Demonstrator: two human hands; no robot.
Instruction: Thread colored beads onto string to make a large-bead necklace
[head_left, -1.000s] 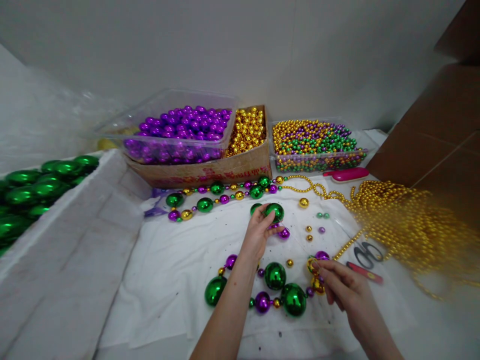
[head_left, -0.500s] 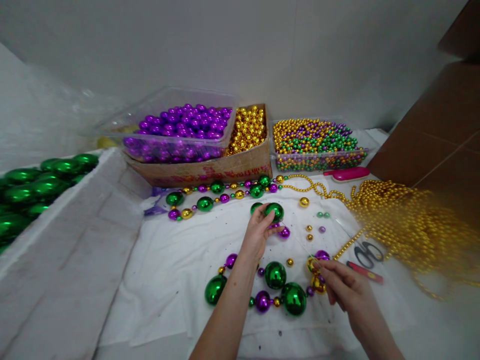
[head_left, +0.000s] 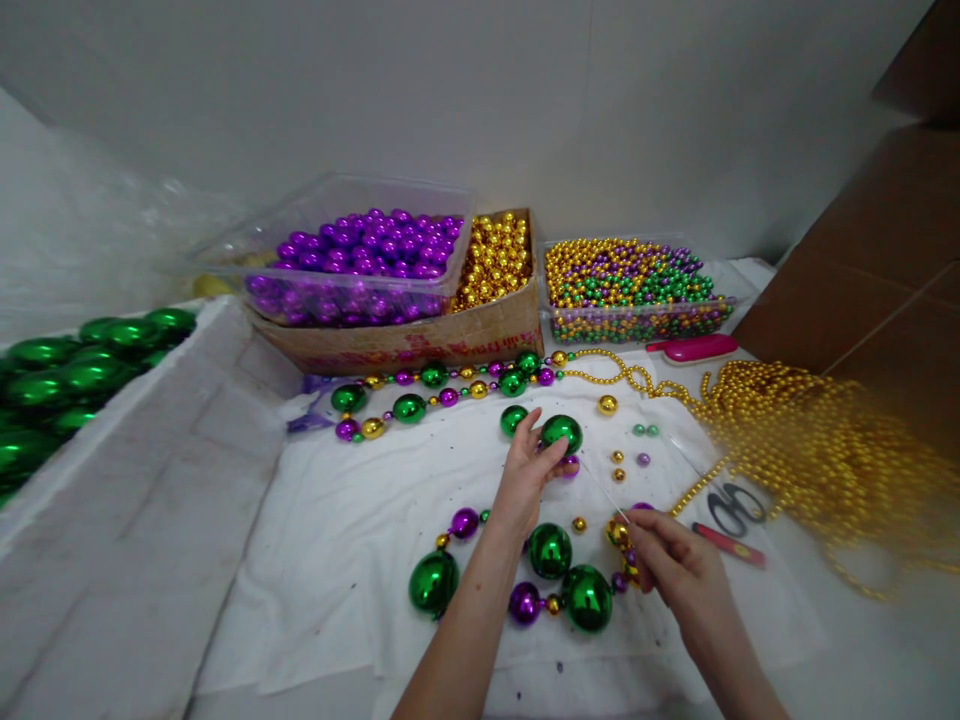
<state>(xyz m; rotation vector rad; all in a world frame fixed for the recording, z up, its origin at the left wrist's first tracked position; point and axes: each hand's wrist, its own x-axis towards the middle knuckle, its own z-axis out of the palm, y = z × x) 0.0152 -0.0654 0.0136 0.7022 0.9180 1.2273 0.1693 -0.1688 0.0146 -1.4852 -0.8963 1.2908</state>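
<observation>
My left hand is closed around a large green ball, with a small purple bead just below its fingertips. A second green ball lies beside the hand on the white cloth. My right hand pinches a thin needle that points toward the left hand; gold and purple beads sit against its fingers. Below the hands lies a partly strung chain of green, purple and gold balls.
At the back stand a clear tub of purple balls, a cardboard box of gold balls and a tub of mixed small beads. A finished strand lies ahead. Gold bead strings, scissors and a pink tool are right; green balls left.
My left hand has carried the green ball a little to the right and nearer. My right hand has shifted slightly left, with the needle raised toward the ball.
</observation>
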